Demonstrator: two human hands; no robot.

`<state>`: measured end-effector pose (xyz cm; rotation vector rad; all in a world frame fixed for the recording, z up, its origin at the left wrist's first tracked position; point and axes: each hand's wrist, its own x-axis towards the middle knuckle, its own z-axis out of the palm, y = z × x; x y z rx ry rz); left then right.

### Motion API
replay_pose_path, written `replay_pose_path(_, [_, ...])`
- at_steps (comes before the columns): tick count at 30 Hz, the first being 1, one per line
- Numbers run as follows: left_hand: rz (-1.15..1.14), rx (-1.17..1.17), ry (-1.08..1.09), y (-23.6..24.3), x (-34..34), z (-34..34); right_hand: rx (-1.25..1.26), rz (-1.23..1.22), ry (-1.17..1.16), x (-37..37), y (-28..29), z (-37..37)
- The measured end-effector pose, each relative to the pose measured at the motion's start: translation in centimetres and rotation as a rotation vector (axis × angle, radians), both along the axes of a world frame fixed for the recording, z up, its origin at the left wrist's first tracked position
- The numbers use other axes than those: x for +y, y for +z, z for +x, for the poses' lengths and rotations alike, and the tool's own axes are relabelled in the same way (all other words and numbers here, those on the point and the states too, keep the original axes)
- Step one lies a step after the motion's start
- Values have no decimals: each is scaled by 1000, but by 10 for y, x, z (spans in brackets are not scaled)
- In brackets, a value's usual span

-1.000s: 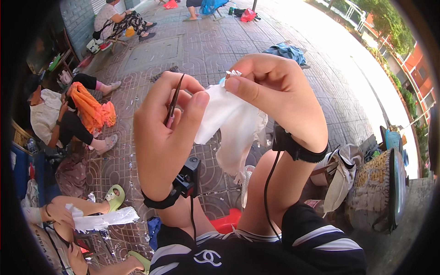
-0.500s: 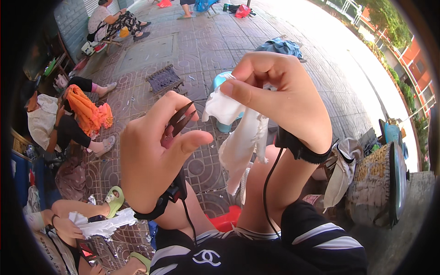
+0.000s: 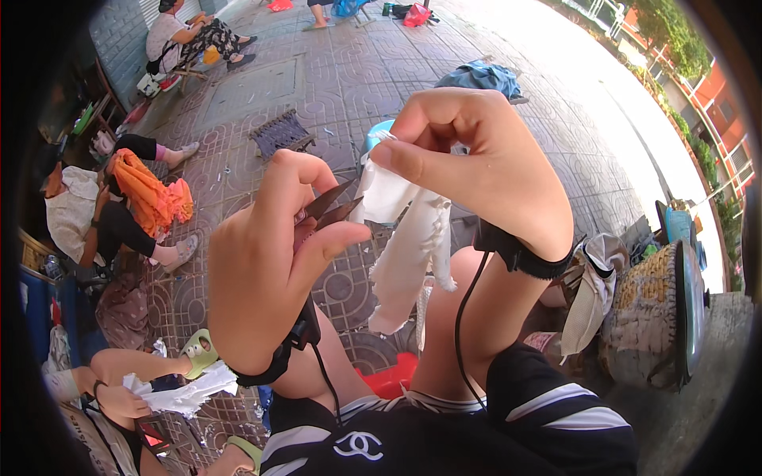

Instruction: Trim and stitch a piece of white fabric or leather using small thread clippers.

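Paved brick floor (image 3: 349, 87) filled most of the view, sunlit toward 1 o'clock. Person's own dark striped top (image 3: 444, 436) sat at 6 o'clock, forearms rising from it.

Right hand (image 3: 484, 170), just right of centre at about 1 o'clock, was pinched shut, thumb against fingertips, on the top edge of a white cloth (image 3: 409, 238). Cloth hung down from the pinch, crumpled, ragged along its right edge, lower end dangling free at centre. Black wrist strap (image 3: 520, 254) with cable sat on that wrist.

Left hand (image 3: 266, 278), left of centre at about 8 o'clock, was curled closed around small thread snips (image 3: 329, 208); thumb pressed along the lower side, fingers over the top. Dark blades were parted a little, tips touching or just beside the cloth's left edge; cannot tell which.

Woven basket (image 3: 647, 317) stood at 3 o'clock, pale cloth draped beside it. Seated person in orange scarf (image 3: 143, 194) was at 9 o'clock. Another person sat on a stool at 11 o'clock. Blue cloth heap (image 3: 480, 78) lay at 12 o'clock. A co-worker's hand (image 3: 119, 401) at 8 o'clock held white fabric. Red tub (image 3: 389, 379) showed between the forearms.
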<state>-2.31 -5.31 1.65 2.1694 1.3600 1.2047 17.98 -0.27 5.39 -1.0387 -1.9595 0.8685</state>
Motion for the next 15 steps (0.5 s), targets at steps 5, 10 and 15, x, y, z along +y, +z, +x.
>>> replay_pose_path(5, [-53,6,23,-1,0,1,-20,63,42,0,-3,-2])
replay_pose_path(10, [-38,49,21,-2,0,1,-33,17,37,-3,1,-4])
replay_pose_path(15, [-25,78,86,-2,0,6,-31,15,56,0,-3,-5])
